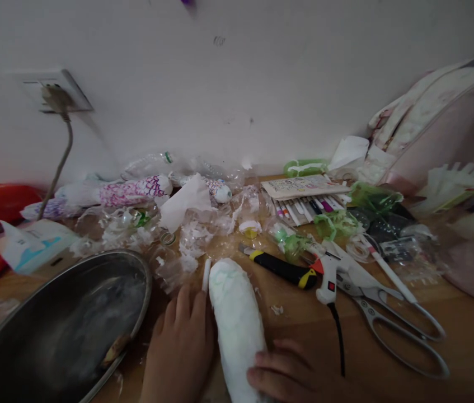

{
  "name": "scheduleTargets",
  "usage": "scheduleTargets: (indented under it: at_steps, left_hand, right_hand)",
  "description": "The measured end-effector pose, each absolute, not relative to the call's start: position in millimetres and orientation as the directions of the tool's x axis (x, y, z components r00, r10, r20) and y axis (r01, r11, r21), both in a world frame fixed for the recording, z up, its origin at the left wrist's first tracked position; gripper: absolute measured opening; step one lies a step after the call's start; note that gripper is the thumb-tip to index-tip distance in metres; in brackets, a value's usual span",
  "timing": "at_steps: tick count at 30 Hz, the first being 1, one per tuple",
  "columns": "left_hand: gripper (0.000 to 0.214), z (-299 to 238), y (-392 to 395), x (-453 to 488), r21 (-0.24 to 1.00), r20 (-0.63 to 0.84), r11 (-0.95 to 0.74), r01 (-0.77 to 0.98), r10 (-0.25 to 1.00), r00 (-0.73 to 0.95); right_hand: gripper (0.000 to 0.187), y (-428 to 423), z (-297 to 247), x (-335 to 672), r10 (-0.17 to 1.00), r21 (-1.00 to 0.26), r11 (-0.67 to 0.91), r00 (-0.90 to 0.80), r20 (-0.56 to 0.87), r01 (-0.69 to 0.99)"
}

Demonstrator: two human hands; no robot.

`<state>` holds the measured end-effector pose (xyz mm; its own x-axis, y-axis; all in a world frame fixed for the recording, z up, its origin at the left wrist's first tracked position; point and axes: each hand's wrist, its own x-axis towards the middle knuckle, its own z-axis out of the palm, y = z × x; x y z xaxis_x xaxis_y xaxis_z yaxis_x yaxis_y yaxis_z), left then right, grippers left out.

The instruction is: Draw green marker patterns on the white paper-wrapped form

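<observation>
A white roll (pixel 237 313) lay lengthwise on the wooden worktop (pixel 304 330), between the person's two hands, its near end running out at the lower edge of the view. The left hand (pixel 180 341) lay just beside the roll, fingers extended and pointing forward, with a slim white stick (pixel 206 274) projecting past the index finger; whether the stick was grasped could not be told. The fingers of the right hand (pixel 282 372) were loosely bent against the roll's right side; with the thumb hidden, a firm grasp could not be confirmed. As to progress, the white covering appeared complete over the visible length, whereas only faint greenish lines showed near the far end. Two rolls toward the wall, one pink and purple (pixel 134 191) and one speckled (pixel 220 189), carried much denser markings; by comparison, the marking of the white roll seemed barely begun, and most of its surface remained plain. To the right lay a box cutter (pixel 282 268), a glue gun (pixel 328 277), large scissors (pixel 377 302) and, farther back, a set of markers (pixel 299 210). A metal basin (pixel 136 268) stood at left, with pale scraps (pixel 125 232) beyond it.
</observation>
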<state>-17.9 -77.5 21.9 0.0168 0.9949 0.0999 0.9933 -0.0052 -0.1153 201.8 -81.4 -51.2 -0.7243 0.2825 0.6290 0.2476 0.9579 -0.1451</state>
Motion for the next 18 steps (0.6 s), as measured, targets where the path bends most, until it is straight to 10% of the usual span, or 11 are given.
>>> scheduleTargets:
  at_steps: [4, 12, 18]
  left_hand:
    - [0.028, 28.0, -77.1, -12.8, -0.003, 0.012, -0.031, 1.0, 0.999, 0.031]
    - [0.03, 23.8, -84.0, -17.7, 0.805, -0.217, 0.243, 0.541, 0.97, -0.112]
    - [0.053, 8.5, -80.7, -11.3, 0.775, -0.613, 0.604, -0.186, 0.79, 0.015]
  right_hand:
    - [0.026, -79.1, -53.5, 205.8, 0.279, -0.176, 0.96, -0.741, 0.61, 0.216]
    - [0.022, -67.6, -21.7, 203.1, 0.36, -0.279, 0.933, -0.607, 0.708, 0.228]
    - [0.025, -67.5, -13.0, 214.6, 0.464, -0.277, 0.885, -0.648, 0.605, 0.375]
